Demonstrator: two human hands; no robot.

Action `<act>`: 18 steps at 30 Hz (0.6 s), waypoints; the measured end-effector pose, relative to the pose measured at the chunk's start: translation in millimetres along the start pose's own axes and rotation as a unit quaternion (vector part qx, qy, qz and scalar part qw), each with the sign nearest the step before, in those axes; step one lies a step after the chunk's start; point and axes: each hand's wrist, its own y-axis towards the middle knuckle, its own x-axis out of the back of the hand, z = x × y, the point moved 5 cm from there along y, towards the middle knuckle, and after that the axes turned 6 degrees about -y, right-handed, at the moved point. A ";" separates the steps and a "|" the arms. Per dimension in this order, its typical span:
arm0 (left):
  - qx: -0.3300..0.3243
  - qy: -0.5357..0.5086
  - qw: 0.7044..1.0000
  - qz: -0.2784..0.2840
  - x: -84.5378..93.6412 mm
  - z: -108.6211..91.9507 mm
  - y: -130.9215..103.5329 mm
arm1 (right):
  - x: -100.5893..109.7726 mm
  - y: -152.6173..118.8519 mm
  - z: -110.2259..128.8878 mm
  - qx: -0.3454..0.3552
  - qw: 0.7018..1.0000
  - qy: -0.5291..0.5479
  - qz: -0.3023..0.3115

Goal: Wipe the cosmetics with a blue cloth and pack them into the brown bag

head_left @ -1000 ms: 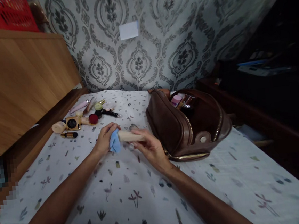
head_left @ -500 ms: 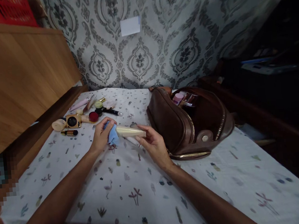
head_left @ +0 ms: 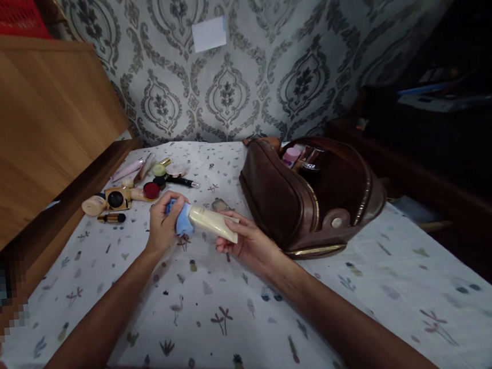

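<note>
Fingers pinch pale tube (head_left: pixel 212 222) and blue cloth (head_left: pixel 183 220) — above patterned tablecloth (head_left: pixel 226 347), beside damask wall (head_left: pixel 252 63).

Looks like somebody's home, a bedroom or dressing corner maybe, can't tell which. There's grey damask-patterned wallpaper (head_left: pixel 226 94), a white cloth printed with flamingos and pineapples (head_left: pixel 226 347) over the surface, a brown wooden cabinet (head_left: pixel 38 122), plus a bunch of small mixed makeup items (head_left: pixel 151 190) lying around.

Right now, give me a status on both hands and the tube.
Left hand: blue cloth around tube's end. Right hand: gripping other end of cream tube. Brown bag close by, right side.
</note>
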 end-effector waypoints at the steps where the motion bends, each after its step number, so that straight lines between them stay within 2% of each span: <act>1: -0.009 0.007 1.000 -0.007 0.2 -2.1 -0.8 | 1.3 0.3 -2.7 -0.018 1.000 0.021 0.001; 4: -0.046 0.041 0.998 -0.011 1.4 -8.4 -4.8 | 5.3 0.3 -10.8 -0.075 0.995 0.072 0.000; 6: -0.078 0.072 0.994 0.005 1.7 -12.0 -7.8 | 5.8 -0.5 -14.1 -0.104 0.991 0.090 0.003; 9: -0.099 0.100 0.990 0.029 2.3 -13.3 -8.7 | 2.3 -1.8 -14.3 -0.110 0.991 0.080 0.012; 11: -0.076 0.093 0.993 0.019 4.4 -10.2 -5.3 | -0.8 -2.1 -11.6 -0.076 0.996 0.042 0.009; 14: -0.008 0.049 0.999 -0.009 7.4 0.1 2.6 | -1.0 -2.9 -1.9 0.049 0.997 -0.058 -0.032; 16: 0.042 0.011 0.999 -0.012 6.9 8.9 6.1 | 0.1 -4.9 5.2 0.134 0.977 -0.154 -0.065; 18: 0.076 -0.015 0.997 -0.009 5.2 15.5 7.0 | -0.3 -6.7 9.8 0.180 0.948 -0.249 -0.080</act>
